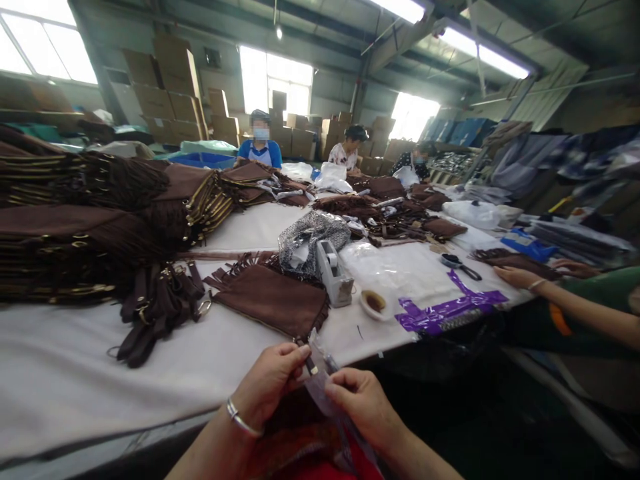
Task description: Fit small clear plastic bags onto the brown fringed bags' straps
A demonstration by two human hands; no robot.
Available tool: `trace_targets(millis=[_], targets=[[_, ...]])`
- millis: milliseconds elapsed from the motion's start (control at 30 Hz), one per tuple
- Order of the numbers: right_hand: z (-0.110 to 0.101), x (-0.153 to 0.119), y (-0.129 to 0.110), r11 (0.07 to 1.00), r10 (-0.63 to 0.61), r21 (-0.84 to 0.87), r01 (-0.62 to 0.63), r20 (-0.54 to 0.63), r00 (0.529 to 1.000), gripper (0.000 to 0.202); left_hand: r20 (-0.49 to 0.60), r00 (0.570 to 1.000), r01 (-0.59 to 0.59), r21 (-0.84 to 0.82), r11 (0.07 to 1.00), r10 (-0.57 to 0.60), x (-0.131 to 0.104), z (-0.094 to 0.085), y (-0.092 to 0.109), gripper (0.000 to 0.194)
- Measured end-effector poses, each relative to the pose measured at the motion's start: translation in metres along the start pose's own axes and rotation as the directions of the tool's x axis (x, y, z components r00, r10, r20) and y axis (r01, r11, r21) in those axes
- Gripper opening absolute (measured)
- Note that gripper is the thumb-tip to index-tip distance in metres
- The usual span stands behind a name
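Note:
My left hand (273,380) wears a silver bangle and pinches a small dark tab with a shiny metal end (312,367) at the near corner of a brown fringed pouch (273,297). Whether the tab is joined to the pouch, I cannot tell. Beside it, thumb and fingers of my right hand (367,403) grip a strip of clear plastic wrap (320,390), which lies around or against the tab and trails down towards my lap. The pouch lies flat on the white-covered table (200,353), its fringe pointing left.
Brown straps with metal rings (160,307) lie left, before tall stacks of fringed bags (75,247). A tape dispenser (334,273), a small dish of brown liquid (375,303), purple tape (445,310) and scissors (460,267) lie right. A co-worker's arm (565,300) reaches in; other people sit opposite.

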State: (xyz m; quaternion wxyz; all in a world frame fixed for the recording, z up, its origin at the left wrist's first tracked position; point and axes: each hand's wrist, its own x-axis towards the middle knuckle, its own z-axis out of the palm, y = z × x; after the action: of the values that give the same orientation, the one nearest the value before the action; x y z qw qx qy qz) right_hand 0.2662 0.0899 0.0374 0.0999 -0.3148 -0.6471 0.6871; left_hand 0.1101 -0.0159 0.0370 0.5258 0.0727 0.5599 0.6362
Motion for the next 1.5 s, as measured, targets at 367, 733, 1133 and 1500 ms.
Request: trace_targets(millis=[367,733,1133,1500], targets=[[0.006,-0.003,0.007,0.991,0.127,0.054,-0.123,-0.068,0.990,0.037,-0.081,0.989,-0.098,0.280,0.955,0.125,-0.002,0.006,-0.002,0.037],[0.012,-0.009,0.006,0.990,0.136,0.048,-0.132,-0.090,0.987,0.038,-0.134,0.976,-0.114,0.365,0.924,0.173,-0.004,0.006,-0.004,0.037],[0.014,-0.005,0.011,0.994,0.112,0.016,-0.111,-0.111,0.987,0.038,-0.124,0.980,-0.107,0.315,0.943,0.153,-0.004,0.006,-0.007,0.037],[0.036,0.007,0.005,0.969,0.156,0.209,-0.132,-0.102,0.982,0.048,-0.165,0.973,-0.083,0.417,0.905,0.165,-0.017,-0.005,-0.003,0.039]])
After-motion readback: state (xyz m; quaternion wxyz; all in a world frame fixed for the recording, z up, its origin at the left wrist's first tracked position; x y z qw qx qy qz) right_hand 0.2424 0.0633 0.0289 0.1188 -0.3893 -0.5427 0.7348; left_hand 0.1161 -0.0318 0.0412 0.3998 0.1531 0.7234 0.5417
